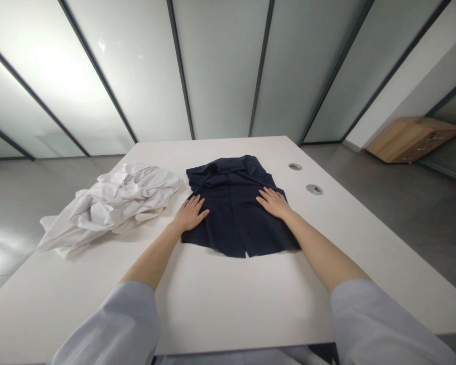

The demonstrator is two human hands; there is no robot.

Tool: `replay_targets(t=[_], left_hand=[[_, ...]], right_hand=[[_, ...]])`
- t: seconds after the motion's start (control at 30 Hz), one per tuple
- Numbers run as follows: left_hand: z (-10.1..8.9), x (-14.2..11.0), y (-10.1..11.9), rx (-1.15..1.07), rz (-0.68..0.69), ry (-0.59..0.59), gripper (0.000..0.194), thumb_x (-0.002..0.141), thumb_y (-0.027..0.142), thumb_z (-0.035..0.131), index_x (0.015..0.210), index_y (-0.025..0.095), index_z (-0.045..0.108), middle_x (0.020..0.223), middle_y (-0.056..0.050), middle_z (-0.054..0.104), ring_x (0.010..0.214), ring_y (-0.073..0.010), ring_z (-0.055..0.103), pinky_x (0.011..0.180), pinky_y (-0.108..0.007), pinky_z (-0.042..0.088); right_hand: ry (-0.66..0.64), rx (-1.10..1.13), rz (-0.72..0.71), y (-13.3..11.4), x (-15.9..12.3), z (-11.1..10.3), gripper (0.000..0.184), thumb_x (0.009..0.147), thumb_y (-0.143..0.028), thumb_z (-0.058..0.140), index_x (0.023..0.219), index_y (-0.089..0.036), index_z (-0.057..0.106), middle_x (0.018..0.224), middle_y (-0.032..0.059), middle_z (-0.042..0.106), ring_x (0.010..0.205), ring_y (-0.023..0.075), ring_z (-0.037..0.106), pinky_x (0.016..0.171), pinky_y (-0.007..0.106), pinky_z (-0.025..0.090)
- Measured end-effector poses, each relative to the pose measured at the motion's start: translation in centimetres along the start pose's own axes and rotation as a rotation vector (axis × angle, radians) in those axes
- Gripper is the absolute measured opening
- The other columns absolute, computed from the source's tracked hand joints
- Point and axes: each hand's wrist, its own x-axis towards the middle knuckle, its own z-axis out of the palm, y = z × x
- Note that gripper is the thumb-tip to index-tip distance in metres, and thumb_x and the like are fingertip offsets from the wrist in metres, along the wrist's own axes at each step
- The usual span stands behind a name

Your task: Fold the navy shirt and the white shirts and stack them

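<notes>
Lying on a white table (243, 299), between the viewer and the table's far edge, one navy garment (231, 220) spreads mostly flat, with a line down its middle, a curved near hem with a small notch, and rumpled folds at its far end. Two hands press on it: the left hand (190, 214) on its left edge, the right hand (274, 203) near its right edge, both laid flat with fingers extended, pinching nothing. One crumpled white cloth heap (125, 197) sits left; two round fittings (314, 189) sit right.
</notes>
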Motion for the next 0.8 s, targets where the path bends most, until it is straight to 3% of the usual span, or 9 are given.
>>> replay_targets(t=[0.17, 0.33, 0.43, 0.6, 0.67, 0.8], left_hand=[[-0.6, -0.1, 0.4, -0.009, -0.042, -0.008, 0.070, 0.095, 0.061, 0.024, 0.148, 0.018, 0.037, 0.158, -0.009, 0.027, 0.146, -0.0263, 0.023, 0.117, -0.042, 0.021], [-2.1, -0.9, 1.4, 0.087, -0.037, 0.048, 0.067, 0.095, 0.062, 0.023, 0.134, 0.016, 0.053, 0.136, -0.015, 0.055, 0.126, -0.0307, 0.051, 0.101, -0.042, 0.041], [-3.1, -0.9, 2.2, 0.137, -0.071, 0.075, 0.063, 0.094, 0.060, 0.027, 0.124, 0.015, 0.060, 0.118, -0.016, 0.065, 0.110, -0.0311, 0.060, 0.092, -0.041, 0.046], [-3.9, 0.5, 3.7, 0.157, -0.185, 0.039, 0.057, 0.092, 0.058, 0.034, 0.099, 0.014, 0.070, 0.098, -0.017, 0.070, 0.095, -0.0331, 0.066, 0.080, -0.041, 0.049], [-3.6, 1.3, 3.9, 0.146, -0.164, 0.068, 0.052, 0.091, 0.054, 0.038, 0.101, 0.015, 0.070, 0.102, -0.017, 0.069, 0.099, -0.0330, 0.064, 0.084, -0.042, 0.048], [-1.9, 2.8, 3.4, 0.076, -0.028, 0.190, 0.056, 0.094, 0.055, 0.035, 0.131, 0.019, 0.057, 0.135, -0.015, 0.056, 0.127, -0.0316, 0.048, 0.104, -0.044, 0.038]], right_hand=[[-0.020, 0.007, 0.017, -1.6, -0.9, -0.2, 0.066, 0.097, -0.059, 0.024, 0.148, -0.019, 0.040, 0.157, 0.0107, 0.030, 0.144, 0.0291, 0.027, 0.115, 0.048, 0.024], [0.046, 0.034, -0.083, -0.9, -0.2, -1.0, 0.060, 0.097, -0.052, 0.034, 0.144, -0.016, 0.045, 0.150, 0.0129, 0.042, 0.139, 0.0276, 0.036, 0.113, 0.043, 0.030], [0.051, 0.015, -0.089, -0.8, 0.3, -0.8, 0.061, 0.096, -0.050, 0.037, 0.146, -0.016, 0.043, 0.153, 0.0124, 0.038, 0.142, 0.0291, 0.032, 0.114, 0.044, 0.028], [-0.010, -0.044, 0.037, -2.8, 0.1, 0.3, 0.068, 0.096, -0.053, 0.033, 0.151, -0.015, 0.032, 0.159, 0.0144, 0.024, 0.145, 0.0347, 0.020, 0.116, 0.051, 0.018], [-0.038, -0.054, 0.075, -3.8, -0.5, 0.6, 0.071, 0.095, -0.055, 0.031, 0.153, -0.014, 0.028, 0.159, 0.0165, 0.020, 0.146, 0.0367, 0.017, 0.116, 0.053, 0.015], [-0.098, -0.069, 0.077, -5.2, -1.5, -0.1, 0.073, 0.095, -0.056, 0.030, 0.153, -0.013, 0.026, 0.159, 0.0190, 0.019, 0.145, 0.0393, 0.018, 0.115, 0.055, 0.018]])
